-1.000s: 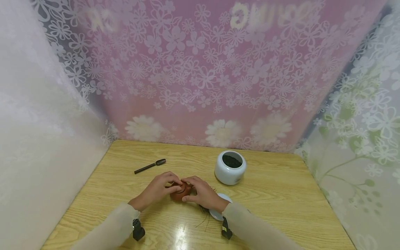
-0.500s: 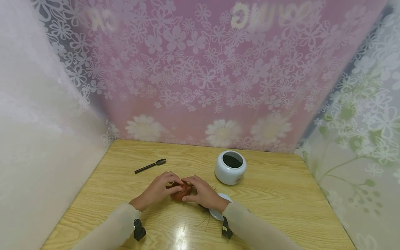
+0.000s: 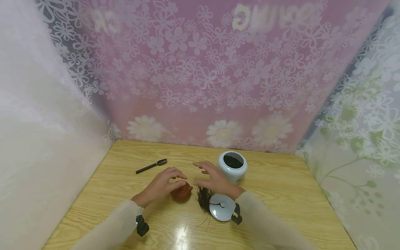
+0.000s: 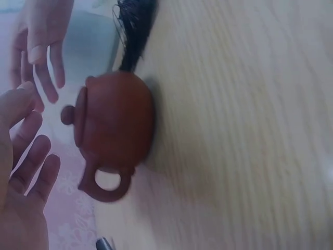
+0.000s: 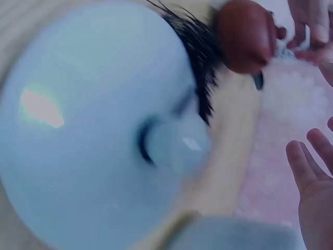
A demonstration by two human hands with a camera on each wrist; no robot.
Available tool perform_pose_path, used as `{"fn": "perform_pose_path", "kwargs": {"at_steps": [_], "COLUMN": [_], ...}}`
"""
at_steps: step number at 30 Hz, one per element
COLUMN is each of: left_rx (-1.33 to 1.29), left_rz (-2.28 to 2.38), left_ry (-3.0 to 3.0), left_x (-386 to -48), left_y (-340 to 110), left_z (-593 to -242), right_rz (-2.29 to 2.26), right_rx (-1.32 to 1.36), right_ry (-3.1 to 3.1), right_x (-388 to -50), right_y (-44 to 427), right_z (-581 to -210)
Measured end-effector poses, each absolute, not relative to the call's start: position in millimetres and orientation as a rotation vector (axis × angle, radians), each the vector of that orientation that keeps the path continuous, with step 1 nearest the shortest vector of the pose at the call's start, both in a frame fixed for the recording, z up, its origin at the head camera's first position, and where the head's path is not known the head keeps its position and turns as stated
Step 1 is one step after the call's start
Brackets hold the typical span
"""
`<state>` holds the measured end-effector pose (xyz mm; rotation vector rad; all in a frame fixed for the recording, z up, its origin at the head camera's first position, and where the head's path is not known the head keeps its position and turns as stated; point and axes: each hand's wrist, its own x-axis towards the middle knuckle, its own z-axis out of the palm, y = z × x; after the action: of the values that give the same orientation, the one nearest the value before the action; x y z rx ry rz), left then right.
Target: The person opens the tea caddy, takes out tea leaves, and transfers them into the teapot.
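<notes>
A reddish-brown clay teapot [image 3: 181, 194] stands on the table with its small knobbed lid [image 4: 80, 117] seated on top. My left hand [image 3: 161, 184] hovers just above and left of the pot, fingers relaxed; in the left wrist view the hand looks apart from the lid. To the right, my right hand [image 3: 217, 180] is in the air with fingers spread, holding nothing, between the pot and a white jar [image 3: 229, 173] of dark leaf-like bits. Below that hand lies a round white lid [image 3: 222, 208] with a knob, beside a bundle of dark bristles [image 3: 204, 199].
A slim dark tool [image 3: 147, 168] with a wider end lies at the back left of the wooden table [image 3: 125, 152]. Flowered curtains [image 3: 187, 86] stand behind the table and at its sides.
Both hands have let go of the teapot. My right hand has moved up and right towards the jar, uncovering the white lid; my left has lifted slightly off the pot.
</notes>
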<state>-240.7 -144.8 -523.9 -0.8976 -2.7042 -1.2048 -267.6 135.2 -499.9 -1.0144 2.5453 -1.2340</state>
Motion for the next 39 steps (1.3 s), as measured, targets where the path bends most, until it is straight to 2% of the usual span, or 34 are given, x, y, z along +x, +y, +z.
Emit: {"fn": "perform_pose_path", "kwargs": {"at_steps": [16, 25, 39], "left_rx": [-1.042, -1.106, -1.348], "left_rz": [-1.261, -1.167, -1.048], "left_ry": [-2.715, -2.807, -2.792], "left_x": [-239, -246, -242], "left_y": [-86, -54, -18], "left_z": [-497, -512, -539], "right_rz": [-1.215, -1.249, -1.379], "right_rx": [-0.889, -0.729, -0.556], "right_ry": [2.825, 2.873, 2.886], "right_x": [-293, -302, -313], "right_y": [201, 239, 273], "right_z": [-466, -464, -496]}}
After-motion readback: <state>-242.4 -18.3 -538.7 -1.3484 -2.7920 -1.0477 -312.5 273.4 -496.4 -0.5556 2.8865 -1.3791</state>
